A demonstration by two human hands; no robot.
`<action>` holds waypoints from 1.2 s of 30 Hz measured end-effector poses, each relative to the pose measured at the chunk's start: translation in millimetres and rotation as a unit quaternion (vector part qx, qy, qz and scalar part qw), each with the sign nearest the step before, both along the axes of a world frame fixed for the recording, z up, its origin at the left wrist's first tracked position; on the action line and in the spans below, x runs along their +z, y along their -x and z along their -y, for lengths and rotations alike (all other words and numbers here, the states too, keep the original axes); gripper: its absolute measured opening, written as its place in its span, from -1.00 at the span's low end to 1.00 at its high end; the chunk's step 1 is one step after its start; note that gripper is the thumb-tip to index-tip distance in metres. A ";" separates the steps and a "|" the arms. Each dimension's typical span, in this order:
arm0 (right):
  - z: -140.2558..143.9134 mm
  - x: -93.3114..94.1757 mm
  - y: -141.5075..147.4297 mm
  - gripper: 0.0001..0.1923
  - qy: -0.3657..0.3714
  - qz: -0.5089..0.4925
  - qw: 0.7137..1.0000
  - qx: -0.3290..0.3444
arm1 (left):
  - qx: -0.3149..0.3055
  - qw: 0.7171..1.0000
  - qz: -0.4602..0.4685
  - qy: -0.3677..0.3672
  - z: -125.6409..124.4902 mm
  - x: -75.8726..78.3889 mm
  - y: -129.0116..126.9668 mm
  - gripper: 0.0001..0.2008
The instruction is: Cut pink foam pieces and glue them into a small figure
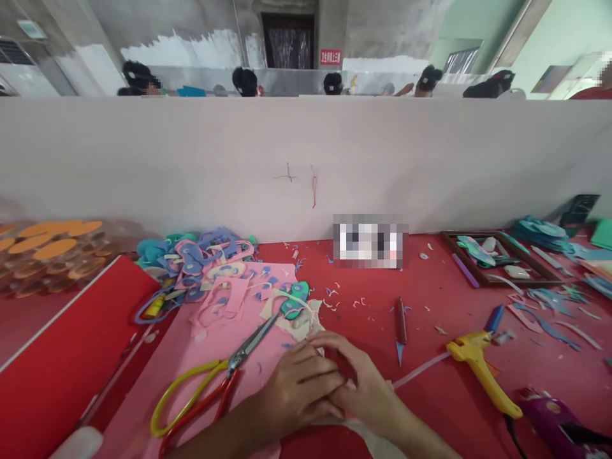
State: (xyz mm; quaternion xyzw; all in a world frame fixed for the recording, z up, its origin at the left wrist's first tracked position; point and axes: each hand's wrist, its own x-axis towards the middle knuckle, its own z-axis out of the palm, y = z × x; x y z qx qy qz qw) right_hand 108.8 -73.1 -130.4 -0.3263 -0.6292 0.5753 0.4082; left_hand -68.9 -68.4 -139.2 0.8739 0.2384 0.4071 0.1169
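My left hand [303, 381] and my right hand [361, 382] are together at the front of the red table, fingers curled and touching. Whatever they hold is hidden by the fingers. Pale cream material [361, 433] shows beneath my wrists. Left of my left hand lie large scissors [233, 360] with one yellow and one red handle, blades pointing away. Just past my fingers are a small green foam cutout [296, 299] with blue spots and a crumpled cream scrap [299, 326]. A pink foam sheet [239, 395] lies under the scissors.
Foam cutouts [191, 258] pile up at the back left, beside a red board [81, 344]. On the right are a brown-handled craft knife [400, 322], a yellow glue gun [485, 370], a purple tool [554, 421] and a brown frame [488, 280]. A white partition [215, 159] stands behind; people sit beyond it.
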 end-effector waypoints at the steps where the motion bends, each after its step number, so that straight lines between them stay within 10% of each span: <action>1: 1.3 0.9 2.4 -0.40 0.019 -0.021 1.000 0.004 | -0.007 1.000 0.002 0.007 0.2 1.1 1.0 -0.58; 8: 2.3 2.3 9.5 -0.38 0.033 -0.109 0.993 0.022 | -0.017 0.999 0.023 0.028 2.9 9.4 1.7 -0.67; 17: 6.2 9.1 -1.8 -0.48 -0.144 -0.024 0.989 -0.002 | -0.012 0.999 0.032 0.015 3.8 0.4 1.3 -0.67; 23: -21.3 -10.3 -37.9 -0.49 -0.415 0.121 0.884 -0.178 | 0.068 0.995 0.042 0.053 2.5 -2.1 7.8 -0.80; 36: -52.3 -16.4 -75.8 -0.48 -0.469 0.224 0.776 -0.357 | 0.041 0.999 0.012 0.000 -0.3 5.3 5.0 -0.82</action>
